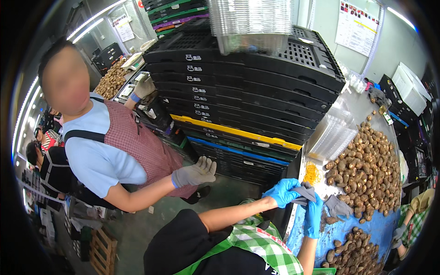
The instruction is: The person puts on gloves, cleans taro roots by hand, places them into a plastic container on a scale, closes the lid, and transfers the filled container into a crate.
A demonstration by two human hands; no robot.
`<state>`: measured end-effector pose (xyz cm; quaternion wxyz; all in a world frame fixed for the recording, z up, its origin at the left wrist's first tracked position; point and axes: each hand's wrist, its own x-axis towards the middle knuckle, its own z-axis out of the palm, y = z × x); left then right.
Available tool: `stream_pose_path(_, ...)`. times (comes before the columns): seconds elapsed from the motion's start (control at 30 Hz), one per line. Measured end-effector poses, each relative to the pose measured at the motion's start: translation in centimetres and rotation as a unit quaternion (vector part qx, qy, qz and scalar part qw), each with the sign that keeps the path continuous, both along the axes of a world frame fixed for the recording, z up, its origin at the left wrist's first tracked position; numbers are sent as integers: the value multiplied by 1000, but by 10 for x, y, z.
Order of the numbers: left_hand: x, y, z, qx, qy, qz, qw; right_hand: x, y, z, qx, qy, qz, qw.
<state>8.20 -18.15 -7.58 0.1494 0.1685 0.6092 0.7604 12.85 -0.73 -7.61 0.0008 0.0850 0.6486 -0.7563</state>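
Both my hands wear blue disposable gloves and meet over the table's near edge. A dark grey fabric glove (305,193) is pinched between my left hand (282,192) and my right hand (312,218). Its far side is partly covered by my fingers. Just right of my hands, a second grey fabric glove (338,207) lies crumpled on the table. Beyond them sits a loose bunch of yellow rubber bands (312,173). A large heap of small brown taro corms (367,172) spreads to the right, and a smaller taro heap (355,252) lies nearer me.
Tall stacked black folding crates (240,89) stand ahead, topped by clear plastic punnets (252,24). More clear punnets (333,134) stand on the table. A co-worker (137,151) in grey gloves stands left. Another person's gloved hands (398,235) are at the right. A wooden pallet (103,251) is lower left.
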Motion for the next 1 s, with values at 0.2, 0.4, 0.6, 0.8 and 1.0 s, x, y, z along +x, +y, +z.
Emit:
stream_pose_path(0.2,-29,-27,-11,100,-153,74,980,3,-32,36,-337,-31,36,940)
stream_pose_path(0.4,-28,-21,-18,228,-393,-99,885,-6,-27,24,-515,-76,24,854)
stream_pose_path(0.6,-19,-32,-33,321,-489,-179,791,-11,-3,-25,-437,-57,97,893)
stream_pose_path(0.8,-9,-20,-5,398,-452,-162,782,-16,-27,-16,-476,-93,66,872)
stream_pose_path(1.0,-18,-42,-8,322,-310,-126,886,-29,-52,36,-83,-70,0,994)
